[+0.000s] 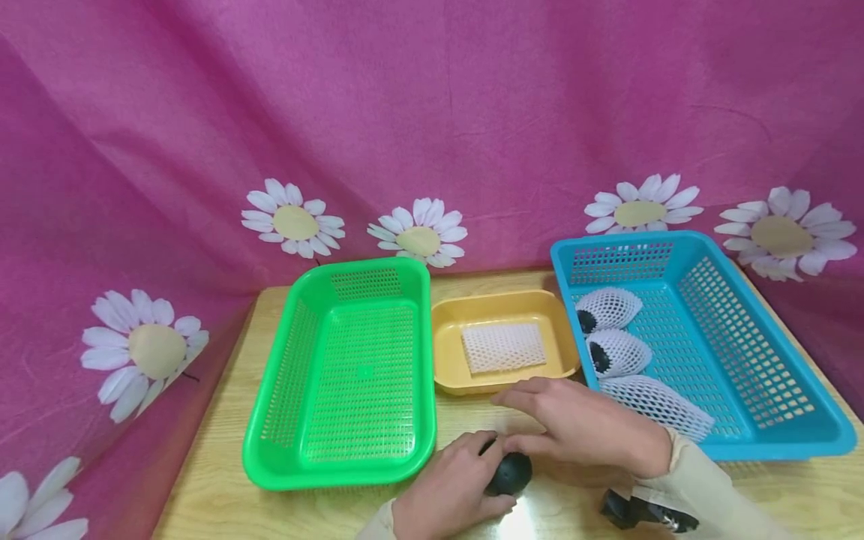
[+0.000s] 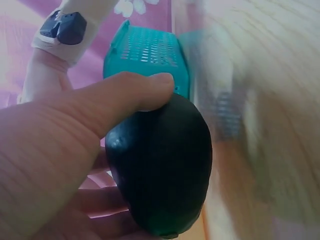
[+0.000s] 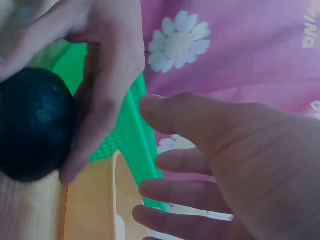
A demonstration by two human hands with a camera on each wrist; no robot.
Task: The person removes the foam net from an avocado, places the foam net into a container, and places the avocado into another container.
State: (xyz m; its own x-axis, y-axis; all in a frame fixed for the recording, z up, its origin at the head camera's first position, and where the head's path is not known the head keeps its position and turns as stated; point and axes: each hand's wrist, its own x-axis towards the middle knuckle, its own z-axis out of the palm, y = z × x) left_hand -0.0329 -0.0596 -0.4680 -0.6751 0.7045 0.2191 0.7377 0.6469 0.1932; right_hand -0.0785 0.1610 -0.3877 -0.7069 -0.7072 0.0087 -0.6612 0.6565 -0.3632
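Observation:
A dark, smooth avocado (image 1: 511, 474) is held in my left hand (image 1: 454, 486), just above or on the table in front of the yellow tray. In the left wrist view the thumb lies along the top of the avocado (image 2: 160, 165), with the fingers around its far side. My right hand (image 1: 586, 426) is beside it with fingers extended and nothing in them; the right wrist view shows a gap between this hand (image 3: 240, 155) and the avocado (image 3: 35, 125). A folded white foam net (image 1: 504, 347) lies in the yellow tray (image 1: 451, 383).
On the left stands a green basket (image 1: 255, 450). To the right, a blue basket (image 1: 776, 450) holds avocados in white foam nets (image 1: 624, 351) along its left side. A pink flowered cloth (image 1: 432, 127) hangs behind. A black device (image 1: 644, 514) is strapped at the right wrist.

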